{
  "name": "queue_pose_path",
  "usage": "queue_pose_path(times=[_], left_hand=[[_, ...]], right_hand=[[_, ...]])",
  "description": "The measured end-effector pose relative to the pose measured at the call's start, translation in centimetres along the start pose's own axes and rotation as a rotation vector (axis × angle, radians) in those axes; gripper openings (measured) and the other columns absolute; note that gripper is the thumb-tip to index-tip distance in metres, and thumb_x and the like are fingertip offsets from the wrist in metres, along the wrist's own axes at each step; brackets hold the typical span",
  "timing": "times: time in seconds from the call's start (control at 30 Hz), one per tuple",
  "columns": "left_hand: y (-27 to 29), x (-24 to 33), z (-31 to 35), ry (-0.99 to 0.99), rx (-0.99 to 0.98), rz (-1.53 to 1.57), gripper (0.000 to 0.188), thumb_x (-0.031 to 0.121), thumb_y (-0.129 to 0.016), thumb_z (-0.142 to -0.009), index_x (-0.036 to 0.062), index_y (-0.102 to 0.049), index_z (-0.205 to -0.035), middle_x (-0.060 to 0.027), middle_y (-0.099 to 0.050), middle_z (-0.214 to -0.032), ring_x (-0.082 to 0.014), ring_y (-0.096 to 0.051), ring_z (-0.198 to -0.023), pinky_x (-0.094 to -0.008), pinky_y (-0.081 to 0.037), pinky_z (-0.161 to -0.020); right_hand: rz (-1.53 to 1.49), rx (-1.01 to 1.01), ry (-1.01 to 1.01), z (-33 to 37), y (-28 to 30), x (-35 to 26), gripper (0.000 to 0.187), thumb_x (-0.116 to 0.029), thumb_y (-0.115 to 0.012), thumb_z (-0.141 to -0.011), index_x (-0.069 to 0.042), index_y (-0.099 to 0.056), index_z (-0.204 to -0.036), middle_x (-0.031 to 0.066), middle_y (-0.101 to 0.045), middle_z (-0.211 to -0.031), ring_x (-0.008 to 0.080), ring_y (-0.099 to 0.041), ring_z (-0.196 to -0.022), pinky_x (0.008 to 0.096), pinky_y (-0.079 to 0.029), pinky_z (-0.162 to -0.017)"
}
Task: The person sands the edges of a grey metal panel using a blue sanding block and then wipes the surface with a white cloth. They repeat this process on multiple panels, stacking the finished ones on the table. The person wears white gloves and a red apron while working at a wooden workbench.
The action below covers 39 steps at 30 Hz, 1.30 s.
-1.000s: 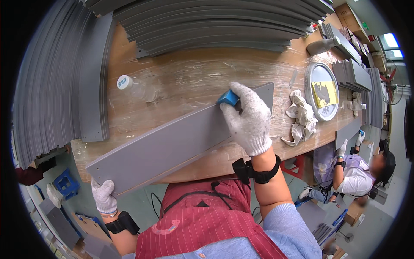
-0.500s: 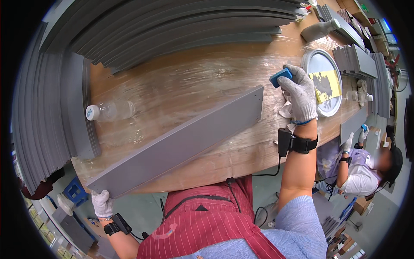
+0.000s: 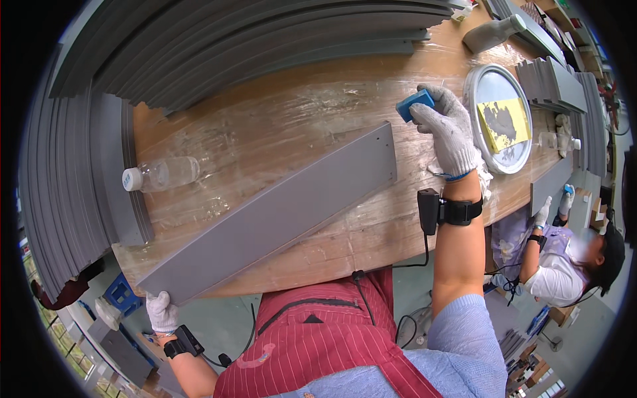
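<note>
A long grey board (image 3: 279,212) slants across the table from near left to far right, with small holes at its far end. My left hand (image 3: 161,312), in a white knit glove, grips the board's near left corner; some of its fingers are hidden behind the edge. My right hand (image 3: 450,126), gloved the same way, pinches a blue block (image 3: 415,105) between thumb and fingers. The block is in the air just beyond the board's far end, apart from it. Beside my right hand lies a round white lid (image 3: 472,119) bearing a yellow sheet (image 3: 502,123) smeared with grey paste.
Stacked grey boards stand at the far side (image 3: 265,46) and left (image 3: 66,172). A clear bottle (image 3: 174,174) lies on the film-covered table (image 3: 318,113). A grey bottle (image 3: 492,34) lies far right. At right, a co-worker (image 3: 557,259) handles another board. Crumpled white paper lies under my right wrist.
My right hand has moved slightly left and away from me with the blue block. The board's far end now shows more of its face; my left hand keeps its corner.
</note>
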<state>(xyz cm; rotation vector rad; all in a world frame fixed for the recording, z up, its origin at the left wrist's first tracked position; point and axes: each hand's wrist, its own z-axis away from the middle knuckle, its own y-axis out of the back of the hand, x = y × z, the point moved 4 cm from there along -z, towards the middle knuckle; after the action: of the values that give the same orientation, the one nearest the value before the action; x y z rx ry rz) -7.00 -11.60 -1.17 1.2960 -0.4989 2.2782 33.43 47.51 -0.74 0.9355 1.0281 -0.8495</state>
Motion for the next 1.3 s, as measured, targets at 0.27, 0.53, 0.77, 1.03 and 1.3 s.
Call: queue_pose_path(times=[0.27,0.53,0.77,1.03,1.3], left_hand=[[0.5,-1.3,-0.1,0.034,0.019,0.033,0.065,0.007,-0.076,-0.082,0.002,-0.05,-0.141,-0.0097,-0.061,-0.131,-0.027,-0.06,-0.119,-0.0434,-0.047,-0.107],[0.7,-3.1,-0.5,0.101,0.051,0.084,0.059,0.013,-0.069,-0.09,0.0015,-0.048,-0.143,-0.0103,-0.06,-0.133,-0.0277,-0.06,-0.12,-0.043,-0.048,-0.106],[-0.1,-2.7,-0.6,0.119,0.065,0.127,0.058,0.015,-0.068,-0.092,0.0013,-0.046,-0.144,-0.0134,-0.06,-0.134,-0.029,-0.061,-0.12,-0.045,-0.05,-0.106],[-0.9,-2.2,-0.7,0.168,0.112,0.124,0.056,0.014,-0.063,-0.094,0.0015,-0.045,-0.145,-0.0144,-0.06,-0.134,-0.0298,-0.061,-0.12,-0.0452,-0.05,-0.105],[-2.4,-1.7,-0.2,0.184,0.111,0.125,0.055,0.016,-0.062,-0.095,0.0007,-0.044,-0.145,-0.0143,-0.059,-0.134,-0.0281,-0.061,-0.121,-0.0418,-0.049,-0.107]], right_hand=[[-0.033,0.042,-0.02,1.9,-2.1,3.1,0.046,-0.015,-0.073,-0.087,0.004,-0.061,-0.127,0.01,-0.069,-0.103,0.0131,-0.066,-0.087,0.025,-0.055,-0.074],[0.254,0.041,-0.12,5.1,0.0,7.5,0.047,-0.023,-0.076,-0.078,0.001,-0.067,-0.117,0.0127,-0.072,-0.095,0.0195,-0.068,-0.085,0.033,-0.055,-0.08],[0.304,0.115,-0.181,9.7,2.6,8.1,0.044,-0.02,-0.077,-0.078,0.001,-0.068,-0.115,0.0088,-0.071,-0.093,0.016,-0.066,-0.085,0.0308,-0.054,-0.08],[0.035,0.318,-0.054,11.3,1.4,6.3,0.045,-0.01,-0.077,-0.085,0.002,-0.061,-0.126,0.0078,-0.068,-0.105,0.0131,-0.064,-0.088,0.0272,-0.054,-0.079],[0.216,0.547,0.166,11.8,0.3,6.5,0.047,-0.012,-0.081,-0.083,0.001,-0.062,-0.124,0.0096,-0.069,-0.107,0.0163,-0.065,-0.092,0.0307,-0.054,-0.086]])
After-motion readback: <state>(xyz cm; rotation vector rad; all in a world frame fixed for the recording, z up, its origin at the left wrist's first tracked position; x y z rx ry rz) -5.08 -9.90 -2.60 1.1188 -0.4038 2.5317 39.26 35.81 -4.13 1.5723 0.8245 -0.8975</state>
